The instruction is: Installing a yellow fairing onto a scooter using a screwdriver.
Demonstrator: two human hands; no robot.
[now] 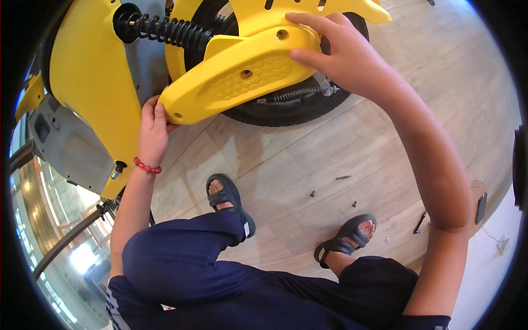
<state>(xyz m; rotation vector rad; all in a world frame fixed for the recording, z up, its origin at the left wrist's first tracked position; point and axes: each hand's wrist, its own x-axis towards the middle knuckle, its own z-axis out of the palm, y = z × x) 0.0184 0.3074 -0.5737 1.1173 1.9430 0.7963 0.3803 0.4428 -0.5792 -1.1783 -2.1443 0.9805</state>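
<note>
A long yellow plastic side cover [258,77] with a honeycomb patch and recessed screw holes lies along the lower side of a yellow scooter [91,60], in front of its rear wheel [280,115]. My left hand [154,126] grips the cover's lower left end, thumb on the face and fingers partly hidden behind. At the upper right end my right hand [335,52] holds the cover, thumb against its face and index finger along the top edge. No screw heads can be made out in the holes. A black coil shock absorber [173,31] sits above the cover.
On the wood-look floor lie a small dark screw [312,193], another screw [354,204], a thin metal bit [343,177] and a dark hand tool [420,223]. My sandalled feet stand nearby. A dark handheld object [481,208] lies at the far right.
</note>
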